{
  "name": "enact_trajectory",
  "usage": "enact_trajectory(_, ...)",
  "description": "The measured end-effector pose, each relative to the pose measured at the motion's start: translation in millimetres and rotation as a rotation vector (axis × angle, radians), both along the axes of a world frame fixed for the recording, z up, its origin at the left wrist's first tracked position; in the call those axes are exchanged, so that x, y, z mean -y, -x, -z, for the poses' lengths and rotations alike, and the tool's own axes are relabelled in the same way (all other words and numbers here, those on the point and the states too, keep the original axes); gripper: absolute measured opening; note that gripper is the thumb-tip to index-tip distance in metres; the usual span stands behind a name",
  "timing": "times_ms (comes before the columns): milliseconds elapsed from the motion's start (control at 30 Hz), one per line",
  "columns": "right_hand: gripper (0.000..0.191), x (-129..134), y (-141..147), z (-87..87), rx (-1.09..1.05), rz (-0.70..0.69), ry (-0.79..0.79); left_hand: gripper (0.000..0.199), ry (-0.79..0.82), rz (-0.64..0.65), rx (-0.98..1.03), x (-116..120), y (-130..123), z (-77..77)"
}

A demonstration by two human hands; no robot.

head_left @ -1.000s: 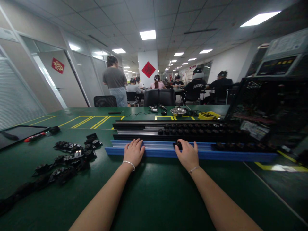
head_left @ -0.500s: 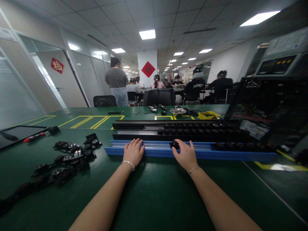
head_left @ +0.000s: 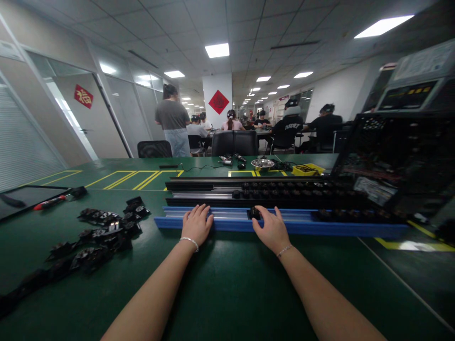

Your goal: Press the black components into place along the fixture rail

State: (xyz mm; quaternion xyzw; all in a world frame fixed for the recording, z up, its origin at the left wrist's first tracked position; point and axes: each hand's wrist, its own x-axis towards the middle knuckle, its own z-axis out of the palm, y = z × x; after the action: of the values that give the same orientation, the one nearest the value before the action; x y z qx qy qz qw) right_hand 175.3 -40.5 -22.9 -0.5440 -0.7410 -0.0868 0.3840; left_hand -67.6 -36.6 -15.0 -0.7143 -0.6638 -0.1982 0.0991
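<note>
A long blue channel rail (head_left: 227, 225) lies across the green table in front of me. My left hand (head_left: 197, 223) rests flat over its left part, fingers stretched and holding nothing. Inside the rail's groove sits a small black part (head_left: 253, 213), with the thumb and forefinger of my right hand (head_left: 271, 228) closed around its right side. The part's exact kind is too dark to make out. Farther right in the same groove stands a row of similar black parts (head_left: 350, 215).
Black rails (head_left: 199, 201) with rows of parts lie just behind. A pile of loose black parts (head_left: 106, 227) and a red screwdriver (head_left: 50, 202) are at left. An open computer case (head_left: 384, 156) stands at right; a steel bowl (head_left: 263, 164) and yellow tray (head_left: 307, 170) are behind.
My right hand and the small black part have shifted slightly left along the blue rail. My left hand has stayed in place.
</note>
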Motion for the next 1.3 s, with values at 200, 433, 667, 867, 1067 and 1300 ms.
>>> enact_trajectory(200,0.035,0.2,3.3,0.9,-0.030,-0.077,0.002,0.043,0.003,0.003,-0.001,-0.1,0.1,0.7)
enact_trajectory(433,0.032,-1.5,4.7,1.6,-0.038,-0.113,-0.007,0.043,0.004,0.000,0.002,-0.4,0.2,0.7)
enact_trajectory(667,0.030,-0.9,6.5,1.0,-0.022,-0.137,-0.007,0.043,0.003,0.000,-0.007,-1.3,1.6,2.5)
enact_trajectory(867,0.033,1.7,9.6,1.5,0.022,-0.147,-0.013,0.043,-0.007,0.004,-0.012,-1.0,1.2,1.9)
enact_trajectory(1067,0.035,2.7,9.4,2.2,0.050,-0.162,0.003,0.043,-0.015,0.003,-0.017,-0.5,0.3,2.6)
enact_trajectory(1300,0.036,3.9,9.9,0.5,0.081,-0.181,0.028,0.043,-0.018,0.005,-0.015,-1.5,1.3,3.4)
